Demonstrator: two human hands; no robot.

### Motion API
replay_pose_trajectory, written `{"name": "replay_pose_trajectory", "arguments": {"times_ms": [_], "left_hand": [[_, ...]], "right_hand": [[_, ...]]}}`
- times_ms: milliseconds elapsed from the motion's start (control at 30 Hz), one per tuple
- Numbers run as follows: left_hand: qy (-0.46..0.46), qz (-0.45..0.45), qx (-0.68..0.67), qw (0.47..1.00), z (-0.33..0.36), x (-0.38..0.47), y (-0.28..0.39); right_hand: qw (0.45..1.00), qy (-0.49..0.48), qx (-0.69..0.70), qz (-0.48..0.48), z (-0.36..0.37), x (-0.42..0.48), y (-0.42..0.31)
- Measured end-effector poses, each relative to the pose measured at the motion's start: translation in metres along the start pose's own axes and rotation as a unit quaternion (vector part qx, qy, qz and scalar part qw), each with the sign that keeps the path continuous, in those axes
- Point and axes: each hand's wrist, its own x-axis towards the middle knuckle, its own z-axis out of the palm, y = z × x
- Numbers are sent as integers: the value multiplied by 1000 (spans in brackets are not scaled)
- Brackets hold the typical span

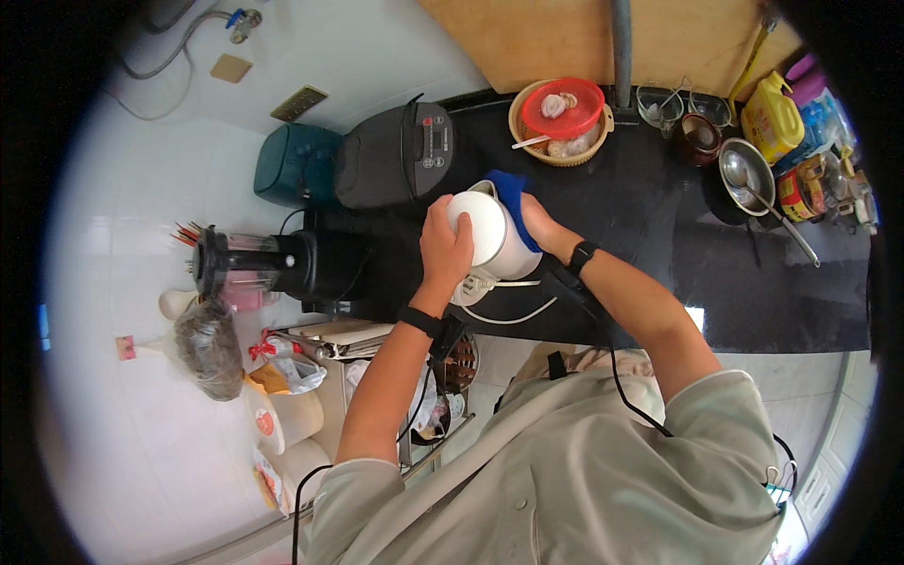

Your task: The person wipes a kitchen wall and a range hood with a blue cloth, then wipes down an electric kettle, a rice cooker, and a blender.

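A white electric kettle [519, 260] with a round white lid [487, 229] is in front of me over the black countertop. My left hand [446, 244] holds it by the lid side, the thumb lying across the lid. With my right hand [540, 224] I press a blue cloth [510, 194] against the kettle's right side; most of those fingers are hidden behind the cloth. Just below the kettle, a white plug [484, 282] and a loop of white cord [512, 322] lie on the counter, beside a round white piece that is partly covered.
A black rice cooker [381, 159], a dark green container [293, 166] and a blender [282, 261] stand left. Behind are a basket [521, 134] and a red colander [544, 116]. At right sit a metal bowl with a ladle [759, 187] and a yellow jug [770, 120].
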Motion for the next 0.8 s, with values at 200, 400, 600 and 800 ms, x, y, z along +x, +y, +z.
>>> {"name": "replay_pose_trajectory", "arguments": {"times_ms": [200,400,600,800], "left_hand": [[-5,-7,-7,1000,0,-1,-2],[-6,-8,-6,1000,1,1,3],[-8,0,-24,1000,-2,-1,1],[-16,25,-19,999,1,4,2]], "right_hand": [[998,-19,-20,-52,30,10,-53],[975,192,-99,-52,16,58,-30],[995,83,-37,-39,1,40,-7],[991,7,-104,81,-30,3,12]]}}
